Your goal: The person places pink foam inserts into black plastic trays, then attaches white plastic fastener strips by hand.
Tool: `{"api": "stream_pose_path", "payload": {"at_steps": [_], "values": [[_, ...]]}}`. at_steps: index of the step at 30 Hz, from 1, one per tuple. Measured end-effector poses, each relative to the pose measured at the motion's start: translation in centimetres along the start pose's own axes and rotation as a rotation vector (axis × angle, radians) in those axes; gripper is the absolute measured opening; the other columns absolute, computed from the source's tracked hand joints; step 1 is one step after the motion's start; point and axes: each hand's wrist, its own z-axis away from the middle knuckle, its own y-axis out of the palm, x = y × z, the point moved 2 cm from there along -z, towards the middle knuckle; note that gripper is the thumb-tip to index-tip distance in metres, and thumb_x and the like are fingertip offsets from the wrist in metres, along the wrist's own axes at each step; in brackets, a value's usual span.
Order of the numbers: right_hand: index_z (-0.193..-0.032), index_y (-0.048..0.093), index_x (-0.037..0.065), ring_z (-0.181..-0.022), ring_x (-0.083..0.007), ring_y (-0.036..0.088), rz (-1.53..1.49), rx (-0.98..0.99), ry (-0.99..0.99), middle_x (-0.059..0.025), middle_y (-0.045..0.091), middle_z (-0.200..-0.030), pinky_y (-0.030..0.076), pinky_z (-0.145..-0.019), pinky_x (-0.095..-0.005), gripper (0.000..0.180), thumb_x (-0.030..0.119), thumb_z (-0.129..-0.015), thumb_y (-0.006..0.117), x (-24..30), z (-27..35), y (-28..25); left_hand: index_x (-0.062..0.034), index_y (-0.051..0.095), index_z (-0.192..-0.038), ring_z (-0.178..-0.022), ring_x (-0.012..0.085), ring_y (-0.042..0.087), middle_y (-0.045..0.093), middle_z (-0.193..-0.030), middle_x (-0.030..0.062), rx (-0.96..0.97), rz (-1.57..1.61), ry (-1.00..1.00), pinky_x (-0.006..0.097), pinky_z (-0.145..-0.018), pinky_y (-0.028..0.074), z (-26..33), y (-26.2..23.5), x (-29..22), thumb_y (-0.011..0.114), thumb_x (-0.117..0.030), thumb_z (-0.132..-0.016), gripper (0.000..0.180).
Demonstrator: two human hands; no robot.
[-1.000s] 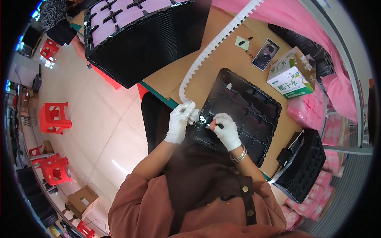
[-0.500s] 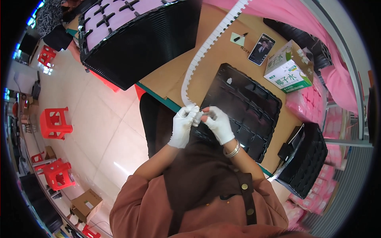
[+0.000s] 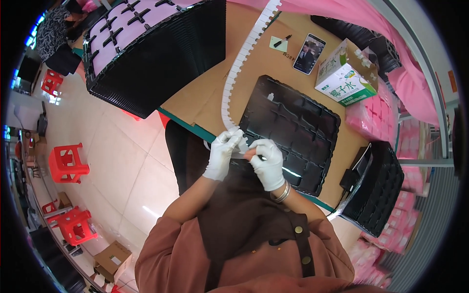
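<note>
**Strip end pinched at worktop edge**

Left hand (image 3: 222,154), gloved, pinches end of white notched strip (image 3: 233,80). Strip runs up across worktop (image 3: 273,68). Looks light, bendy; best held nr end. Right hand (image 3: 266,163) closed on same end, over black tray (image 3: 298,127).

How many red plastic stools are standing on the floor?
4, maybe more hidden at the rim: one top left, one mid-left, a small one lower left, and one below it.

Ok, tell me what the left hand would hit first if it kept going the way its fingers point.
The left hand points up the white notched strip it pinches; next past it, probably the black compartment tray, though depth is unclear.
</note>
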Motion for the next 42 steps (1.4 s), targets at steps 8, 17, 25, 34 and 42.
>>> {"api": "stream_pose_path", "payload": {"at_steps": [8,17,25,34,42], "values": [[-0.086,0.063,0.001,-0.080,-0.0113,0.060,-0.433,-0.241,0.490,-0.0016,0.063,-0.084,0.048,-0.076,-0.0251,0.004,0.000,-0.082,0.065,-9.2,-0.9,-10.6,-0.0011,0.060,-0.096,-0.063,0.0076,0.058,0.063,-0.081,0.0043,-0.054,-0.122,-0.033,0.022,-0.057,0.047,-0.8,-0.5,0.2,0.063,-0.022,-0.090,0.022],[-0.081,0.063,0.003,-0.068,-0.0087,0.054,0.084,-0.649,0.192,-0.0024,0.062,-0.074,0.044,-0.064,-0.0235,0.010,0.011,-0.086,0.063,-8.4,-5.9,-18.7,-0.0007,0.059,-0.096,-0.051,0.0032,0.050,0.064,-0.077,0.0053,0.011,-0.174,-0.024,0.018,-0.046,0.039,1.6,2.3,-2.8,0.066,-0.022,-0.088,0.024],[-0.093,0.067,0.001,-0.074,-0.0243,0.065,0.914,-0.809,-0.206,-0.0176,0.066,-0.084,0.050,-0.071,-0.0336,0.020,0.013,-0.080,0.058,-5.2,-20.8,-30.6,-0.0023,0.059,-0.087,-0.054,0.0041,0.052,0.062,-0.069,0.0028,0.132,-0.241,0.004,0.017,-0.048,0.038,2.0,2.7,-4.5,0.063,-0.023,-0.090,0.021],[-0.077,0.062,0.003,-0.070,-0.0194,0.062,0.113,0.102,0.048,-0.0088,0.061,-0.076,0.050,-0.064,-0.0323,0.004,0.003,-0.073,0.061,1.0,-6.9,-7.6,-0.0036,0.060,-0.085,-0.050,0.0063,0.053,0.061,-0.067,0.0040,0.085,-0.179,0.024,0.017,-0.044,0.034,2.4,2.8,-4.4,0.063,-0.022,-0.090,0.019],[-0.074,0.060,0.003,-0.060,-0.0148,0.052,-0.087,0.160,0.299,-0.0057,0.056,-0.071,0.042,-0.056,-0.0272,0.016,0.009,-0.072,0.075,-0.3,-2.6,-2.4,-0.0020,0.059,-0.086,-0.056,0.0053,0.054,0.063,-0.071,0.0043,0.152,-0.277,0.045,0.017,-0.049,0.037,2.6,2.7,-3.5,0.062,-0.017,-0.090,0.016]]}}
